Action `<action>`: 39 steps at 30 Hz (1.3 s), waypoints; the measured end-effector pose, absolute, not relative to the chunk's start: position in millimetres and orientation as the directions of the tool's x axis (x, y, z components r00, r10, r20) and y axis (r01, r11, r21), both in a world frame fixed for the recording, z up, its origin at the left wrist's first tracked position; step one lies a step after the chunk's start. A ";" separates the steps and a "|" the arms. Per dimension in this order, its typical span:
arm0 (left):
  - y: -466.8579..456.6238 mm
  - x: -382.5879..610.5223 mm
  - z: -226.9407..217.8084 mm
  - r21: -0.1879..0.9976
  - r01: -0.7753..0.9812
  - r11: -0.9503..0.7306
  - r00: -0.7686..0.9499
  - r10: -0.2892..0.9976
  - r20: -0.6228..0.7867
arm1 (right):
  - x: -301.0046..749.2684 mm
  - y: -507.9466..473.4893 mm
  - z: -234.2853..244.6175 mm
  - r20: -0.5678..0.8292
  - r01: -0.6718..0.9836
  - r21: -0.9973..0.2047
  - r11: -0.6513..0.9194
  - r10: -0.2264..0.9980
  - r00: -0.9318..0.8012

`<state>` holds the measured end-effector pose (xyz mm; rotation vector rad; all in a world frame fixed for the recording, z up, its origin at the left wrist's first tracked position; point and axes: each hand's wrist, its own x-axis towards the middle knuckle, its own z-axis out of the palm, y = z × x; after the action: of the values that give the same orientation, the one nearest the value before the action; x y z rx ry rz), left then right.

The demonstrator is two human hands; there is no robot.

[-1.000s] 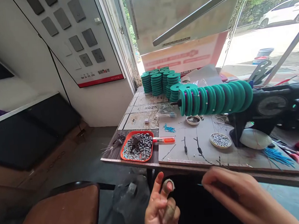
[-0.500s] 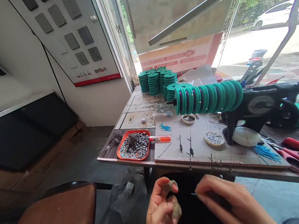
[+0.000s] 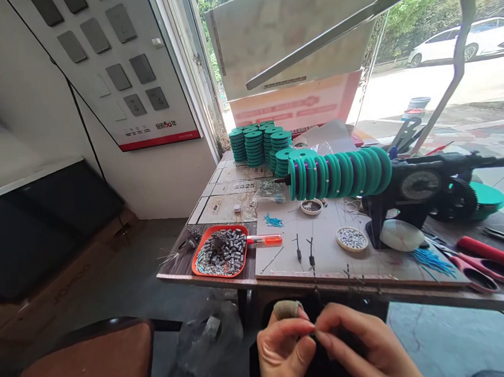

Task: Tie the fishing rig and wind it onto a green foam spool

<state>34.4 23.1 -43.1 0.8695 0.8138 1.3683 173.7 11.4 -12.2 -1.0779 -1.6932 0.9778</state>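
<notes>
In front of the table edge, my left hand (image 3: 286, 345) and my right hand (image 3: 358, 338) meet at the fingertips. A beige wrap (image 3: 286, 308) covers one finger of my left hand. The fingers of both hands are closed in a pinch. Whatever lies between the tips is too small to make out. Just beyond them, on a pale board (image 3: 282, 264), lie two small dark pieces with thin stems, one of them a dark swivel-like piece (image 3: 311, 259). Above the board, a winder (image 3: 422, 184) carries a row of green spools (image 3: 340, 173).
An orange tray (image 3: 193, 267) of grey cylindrical weights stands left, beside an orange pen (image 3: 266, 240). White beads fill a round dish (image 3: 351, 239). Red-handled scissors (image 3: 479, 280) and blue strips (image 3: 433, 264) lie right. Stacked green spools (image 3: 254, 148) stand behind. A brown chair (image 3: 79, 364) is at lower left.
My hands have come together: the left fingers closed from a wider spread, and the right hand moved left to meet them. The view has shifted slightly right.
</notes>
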 end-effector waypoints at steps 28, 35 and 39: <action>27.8 34.0 -15.1 0.931 -0.306 0.196 0.187 0.972 -0.143 | 175.1 29.3 11.2 0.721 0.591 -0.398 0.701 0.638 -0.271; 26.1 36.3 -17.6 0.914 -0.353 0.199 0.107 0.979 -0.171 | 167.0 27.7 8.5 0.754 0.623 -0.379 0.685 0.619 -0.222; 26.9 35.2 -19.9 0.918 -0.354 0.180 0.080 0.984 -0.162 | 163.9 27.8 8.4 0.752 0.606 -0.398 0.689 0.623 -0.214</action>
<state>35.2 26.9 -19.9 0.8372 0.9805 1.1990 163.9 27.8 8.4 -0.9592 -1.8950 0.0211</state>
